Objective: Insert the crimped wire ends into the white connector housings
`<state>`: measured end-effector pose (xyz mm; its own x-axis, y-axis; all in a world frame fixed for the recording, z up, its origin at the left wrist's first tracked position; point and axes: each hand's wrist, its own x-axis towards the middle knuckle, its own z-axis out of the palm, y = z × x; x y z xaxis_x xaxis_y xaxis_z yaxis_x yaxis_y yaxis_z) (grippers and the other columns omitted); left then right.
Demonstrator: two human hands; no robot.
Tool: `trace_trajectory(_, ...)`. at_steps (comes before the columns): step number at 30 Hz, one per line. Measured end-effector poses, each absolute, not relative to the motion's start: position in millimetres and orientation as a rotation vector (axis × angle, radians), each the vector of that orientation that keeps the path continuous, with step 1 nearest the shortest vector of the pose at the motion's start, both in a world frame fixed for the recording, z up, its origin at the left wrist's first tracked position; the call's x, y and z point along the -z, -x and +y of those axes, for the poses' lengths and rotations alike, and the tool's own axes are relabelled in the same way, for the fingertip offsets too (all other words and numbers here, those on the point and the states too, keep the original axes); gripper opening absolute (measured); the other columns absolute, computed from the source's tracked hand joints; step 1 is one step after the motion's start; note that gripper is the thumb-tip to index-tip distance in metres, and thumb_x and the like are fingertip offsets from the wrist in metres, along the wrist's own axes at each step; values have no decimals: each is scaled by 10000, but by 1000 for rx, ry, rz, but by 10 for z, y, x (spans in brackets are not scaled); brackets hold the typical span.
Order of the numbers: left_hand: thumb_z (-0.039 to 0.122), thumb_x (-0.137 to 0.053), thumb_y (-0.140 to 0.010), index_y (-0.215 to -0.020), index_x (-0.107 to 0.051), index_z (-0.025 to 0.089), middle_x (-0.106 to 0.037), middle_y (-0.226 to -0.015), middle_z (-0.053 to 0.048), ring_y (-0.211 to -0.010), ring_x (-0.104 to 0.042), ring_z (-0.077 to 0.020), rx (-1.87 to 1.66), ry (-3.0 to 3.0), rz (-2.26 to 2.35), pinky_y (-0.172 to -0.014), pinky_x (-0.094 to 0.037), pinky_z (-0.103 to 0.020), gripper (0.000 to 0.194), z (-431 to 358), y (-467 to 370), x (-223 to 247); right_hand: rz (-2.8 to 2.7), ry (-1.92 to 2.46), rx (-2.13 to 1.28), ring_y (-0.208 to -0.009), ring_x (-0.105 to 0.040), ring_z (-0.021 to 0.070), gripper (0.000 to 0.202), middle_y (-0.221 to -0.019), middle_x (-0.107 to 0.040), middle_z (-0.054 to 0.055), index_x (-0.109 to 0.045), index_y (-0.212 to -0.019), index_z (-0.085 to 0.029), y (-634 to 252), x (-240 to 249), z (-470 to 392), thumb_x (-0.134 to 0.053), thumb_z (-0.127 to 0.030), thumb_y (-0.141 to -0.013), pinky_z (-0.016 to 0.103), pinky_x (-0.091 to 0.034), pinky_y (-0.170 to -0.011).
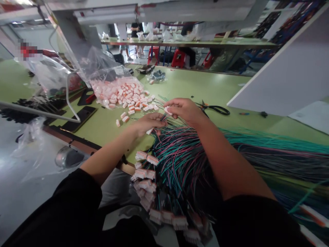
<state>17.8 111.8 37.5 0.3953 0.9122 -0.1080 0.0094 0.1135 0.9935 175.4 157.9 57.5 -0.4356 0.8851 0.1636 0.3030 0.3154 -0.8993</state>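
My left hand (149,124) is closed around a few thin wires near the bundle's left end, with a small white connector at its fingers. Just right of it, my right hand (185,110) pinches a white connector (168,110) above those wires. A large bundle of green, pink and dark wires (180,147) runs from below my hands to the right edge. Wired white-and-orange connectors (145,173) hang over the table's front edge. Behind my left hand, loose connectors (131,94) spill from a clear plastic bag (108,77).
On the green table (200,82) lie black-handled scissors (218,109) to the right and a dark phone (79,118) to the left. A bent metal rod (68,92) crosses the left side. A white panel (282,65) stands at right. People are at a far table.
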Motion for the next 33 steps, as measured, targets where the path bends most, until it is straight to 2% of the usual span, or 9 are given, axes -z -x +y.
trace_trajectory(2, 128, -602, -757, -749, -628, 136, -633, -723, -30, -463, -537, -67, -819, -1173, 934, -450, -425, -216, 27, 1147, -166, -330, -1815, 1042, -1123, -466, -413, 66, 138, -528, -511, -32, -661, -779, -177, -1786, -540, 1632, -609, -230, -662, 242, -317, -461)
trace_trajectory(4, 185, -616, -782, -728, -645, 132, -624, -684, -32, -439, -519, -64, -830, -1091, 944, -419, -409, -208, 82, 1163, -171, -270, -1740, 1044, -1160, -472, -398, 60, 130, -553, -525, -25, -660, -758, -177, -1804, -505, 1675, -614, -226, -646, 239, -305, -453)
trace_trajectory(7, 207, -649, -768, -716, -644, 141, -603, -624, -13, -392, -474, -47, -882, -1003, 942, -355, -344, -177, 85, 1171, -199, -173, -1625, 1075, -1227, -458, -361, 52, 119, -543, -511, -24, -650, -718, -173, -1809, -456, 1724, -619, -223, -614, 231, -257, -417)
trace_trajectory(13, 258, -631, -783, -714, -540, 179, -578, -596, 33, -336, -462, -41, -928, -933, 943, -290, -205, -161, 139, 1195, -249, -62, -1530, 1099, -1358, -459, -324, 52, 118, -535, -487, -23, -640, -657, -177, -1852, -364, 1812, -635, -260, -573, 230, -203, -399)
trace_trajectory(18, 124, -552, -793, -693, -505, 175, -567, -552, 48, -310, -447, -48, -954, -969, 1045, -308, -220, -181, 122, 1195, -300, -56, -1584, 1114, -1306, -497, -374, 68, 111, -588, -522, -24, -653, -689, -210, -1876, -279, 1863, -644, -281, -604, 238, -261, -428)
trace_trajectory(22, 107, -550, -778, -753, -505, 162, -598, -577, 55, -299, -451, -47, -992, -1021, 1094, -284, -197, -182, 75, 1173, -336, -55, -1587, 1089, -1244, -493, -383, 58, 129, -568, -521, -34, -670, -733, -199, -1887, -269, 1865, -639, -260, -624, 228, -279, -445)
trace_trajectory(27, 75, -512, -782, -821, -452, 183, -602, -579, 84, -285, -462, -57, -1047, -1059, 1080, -276, -232, -179, 129, 1166, -360, -4, -1677, 1067, -1126, -499, -383, 47, 161, -571, -527, -49, -684, -796, -196, -1906, -303, 1834, -656, -253, -648, 214, -297, -470)
trace_trajectory(33, 93, -518, -780, -738, -478, 177, -580, -555, 81, -299, -466, -57, -1083, -1181, 1097, -297, -273, -183, 101, 1151, -372, 34, -1538, 1063, -1290, -498, -407, 48, 159, -605, -549, -30, -658, -755, -183, -1886, -253, 1855, -673, -269, -622, 207, -314, -458)
